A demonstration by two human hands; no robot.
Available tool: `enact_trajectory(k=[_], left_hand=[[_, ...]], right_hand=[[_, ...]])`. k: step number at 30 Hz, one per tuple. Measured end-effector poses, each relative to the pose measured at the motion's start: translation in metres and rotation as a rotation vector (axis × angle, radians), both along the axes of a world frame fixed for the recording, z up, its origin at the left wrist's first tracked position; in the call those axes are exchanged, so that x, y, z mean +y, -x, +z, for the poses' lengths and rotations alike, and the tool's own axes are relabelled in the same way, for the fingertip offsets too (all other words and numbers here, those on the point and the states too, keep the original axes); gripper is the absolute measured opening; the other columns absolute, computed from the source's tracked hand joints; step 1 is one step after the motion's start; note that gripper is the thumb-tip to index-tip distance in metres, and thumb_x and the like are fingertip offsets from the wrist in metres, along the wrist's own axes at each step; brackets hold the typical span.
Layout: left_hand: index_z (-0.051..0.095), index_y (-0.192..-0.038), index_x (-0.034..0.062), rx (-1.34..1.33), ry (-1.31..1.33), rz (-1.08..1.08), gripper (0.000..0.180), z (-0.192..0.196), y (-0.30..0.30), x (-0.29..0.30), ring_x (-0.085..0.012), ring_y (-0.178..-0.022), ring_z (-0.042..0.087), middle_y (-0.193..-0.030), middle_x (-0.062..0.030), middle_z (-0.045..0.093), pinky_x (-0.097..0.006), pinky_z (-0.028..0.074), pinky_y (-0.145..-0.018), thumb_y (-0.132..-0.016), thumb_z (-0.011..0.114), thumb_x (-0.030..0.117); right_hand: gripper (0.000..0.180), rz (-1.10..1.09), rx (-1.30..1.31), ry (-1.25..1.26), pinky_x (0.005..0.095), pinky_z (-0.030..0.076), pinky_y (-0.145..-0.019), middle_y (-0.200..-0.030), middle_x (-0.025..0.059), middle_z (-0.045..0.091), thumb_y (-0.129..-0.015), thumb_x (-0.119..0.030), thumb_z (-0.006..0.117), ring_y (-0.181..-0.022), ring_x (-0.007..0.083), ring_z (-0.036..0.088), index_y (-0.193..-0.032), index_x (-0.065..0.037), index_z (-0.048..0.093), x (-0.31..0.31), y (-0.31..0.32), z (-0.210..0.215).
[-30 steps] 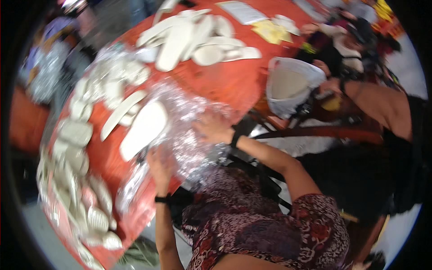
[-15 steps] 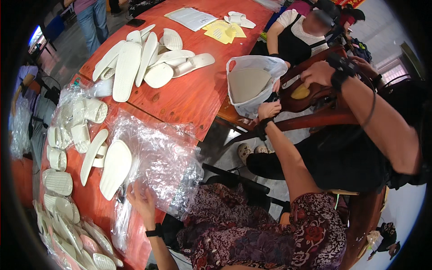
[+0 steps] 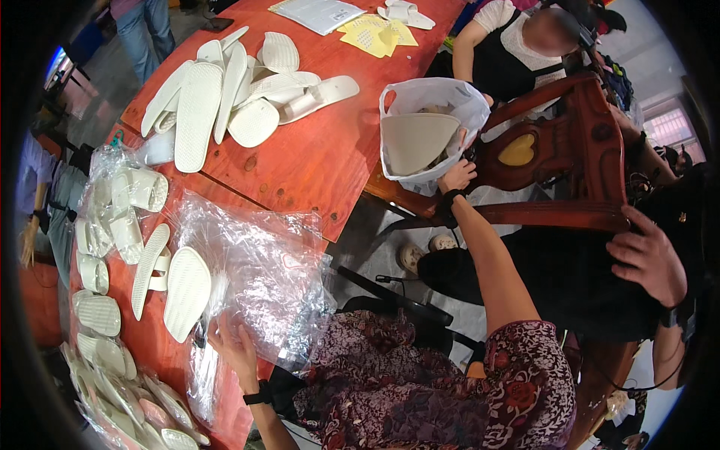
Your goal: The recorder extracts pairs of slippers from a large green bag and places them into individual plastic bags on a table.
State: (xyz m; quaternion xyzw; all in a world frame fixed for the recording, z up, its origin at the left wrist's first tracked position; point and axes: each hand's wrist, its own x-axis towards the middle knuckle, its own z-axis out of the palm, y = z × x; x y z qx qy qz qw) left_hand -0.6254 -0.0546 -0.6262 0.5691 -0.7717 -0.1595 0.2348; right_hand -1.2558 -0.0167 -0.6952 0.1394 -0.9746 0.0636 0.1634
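Observation:
My left hand (image 3: 235,349) lies with fingers spread on a pile of clear plastic bags (image 3: 262,262) at the table's near edge. Beside it sit a loose cream slipper sole (image 3: 187,294) and a strapped cream slipper (image 3: 152,271). My right hand (image 3: 457,176) reaches out to a white plastic bag (image 3: 396,165) on the wooden chair's seat. Its fingers curl against the bag's near right side, and their tips are partly hidden. Inside the bag stands a beige curved panel (image 3: 420,142), with darker contents behind it.
Cream slippers are heaped (image 3: 199,112) on the red table (image 3: 292,180). Bagged slippers (image 3: 124,405) line its left side. Yellow sheets (image 3: 371,36) and a white packet (image 3: 319,13) lie far back. A co-worker's hand (image 3: 651,259) is by the carved chair (image 3: 562,214); another person sits behind it.
The co-worker's hand has moved from the chair back to its near rail. My right hand has shifted slightly along the bag, which shows more of its contents. My left hand stays put.

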Motion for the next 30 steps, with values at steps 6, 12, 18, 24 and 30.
enact_trajectory(k=[6, 12, 18, 24, 30], left_hand=[[0.052, -0.129, 0.0054, -0.01, 0.02, -0.014, 0.045, -0.007, -0.004, -0.001, -0.0393, -0.115, 0.042, -0.124, -0.0216, 0.043, -0.049, 0.034, -0.096, -0.085, 0.059, 0.012], [0.053, -0.128, 0.0052, 0.026, 0.016, -0.007, 0.044, -0.005, -0.002, 0.0, -0.0397, -0.115, 0.042, -0.124, -0.0215, 0.043, -0.05, 0.034, -0.097, -0.085, 0.06, 0.012], [0.052, -0.128, 0.0045, -0.008, -0.001, -0.004, 0.044, -0.006, -0.004, 0.001, -0.0396, -0.116, 0.041, -0.124, -0.0218, 0.043, -0.05, 0.034, -0.098, -0.086, 0.06, 0.014], [0.053, -0.128, 0.0042, -0.018, 0.028, -0.011, 0.043, -0.003, 0.0, -0.001, -0.0404, -0.115, 0.042, -0.124, -0.0218, 0.043, -0.05, 0.035, -0.096, -0.086, 0.06, 0.014], [0.053, -0.127, 0.0051, -0.027, 0.028, 0.002, 0.042, -0.004, -0.004, 0.002, -0.0404, -0.115, 0.042, -0.124, -0.0217, 0.043, -0.048, 0.038, -0.094, -0.087, 0.06, 0.013]], right_hand=[[0.027, 0.144, 0.038, 0.276, 0.0475, 0.044, -0.083, -0.109, 0.0206, 0.045, -0.08, -0.009, 0.061, -0.099, 0.0408, 0.048, -0.102, 0.001, 0.048, 0.01, -0.031, -0.009], [0.041, 0.173, -0.092, 0.228, 0.0472, 0.043, -0.088, -0.108, 0.0206, 0.048, -0.074, -0.005, 0.065, -0.102, 0.0406, 0.049, -0.109, 0.0, 0.043, 0.021, -0.033, -0.01], [0.031, 0.052, 0.008, 0.077, 0.0418, 0.05, -0.082, -0.103, 0.0159, 0.053, -0.081, -0.004, 0.058, -0.1, 0.0347, 0.054, -0.108, -0.002, 0.043, 0.014, -0.017, -0.026], [0.032, 0.229, 0.028, 0.019, 0.0437, 0.05, -0.078, -0.097, 0.0178, 0.055, -0.076, -0.008, 0.064, -0.093, 0.0367, 0.057, -0.101, -0.002, 0.045, 0.032, -0.012, -0.024], [0.044, 0.412, -0.05, 0.132, 0.0483, 0.048, -0.077, -0.093, 0.0236, 0.051, -0.068, -0.01, 0.067, -0.09, 0.0419, 0.055, -0.101, 0.001, 0.04, 0.043, -0.049, -0.029]])
